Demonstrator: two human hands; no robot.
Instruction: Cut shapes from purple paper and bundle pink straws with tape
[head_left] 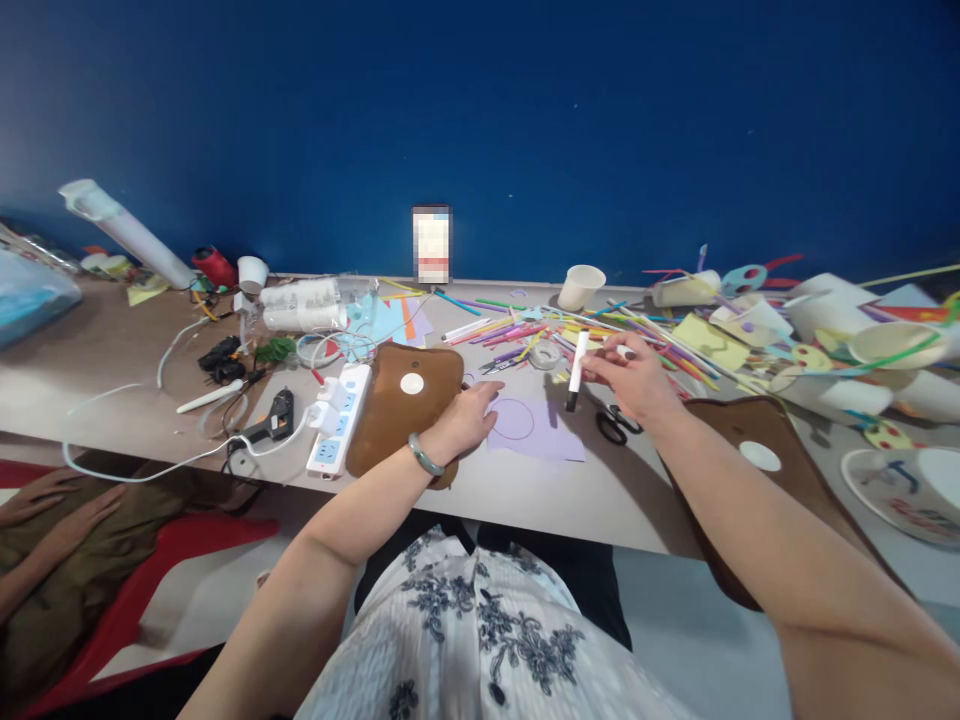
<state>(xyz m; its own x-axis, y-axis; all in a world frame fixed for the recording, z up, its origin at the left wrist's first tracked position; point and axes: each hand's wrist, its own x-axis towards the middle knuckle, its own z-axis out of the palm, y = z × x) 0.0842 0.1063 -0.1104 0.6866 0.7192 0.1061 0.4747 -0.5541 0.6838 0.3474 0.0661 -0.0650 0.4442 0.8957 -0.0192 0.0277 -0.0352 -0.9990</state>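
Note:
A purple sheet of paper point(551, 432) with a circle drawn on it lies on the table. My left hand point(469, 418) rests at the sheet's left edge, fingers extended, holding nothing, beside a brown cushion point(390, 400). Above the sheet's right side, my right hand point(630, 375) pinches a white marker point(577, 365) whose dark end points down. Black-handled scissors point(613, 428) lie just under and left of my right wrist. A roll of clear tape point(544, 355) sits behind the sheet, near small scissors point(501, 367).
Coloured pens and sticks point(517, 330) spread across the back, near a paper cup point(581, 287). On the left are a power strip point(339, 425), a glue gun point(274, 418) and cables. Paper crafts point(825, 320) and another brown cushion point(727, 425) are right. Another person's hands point(67, 515) show lower left.

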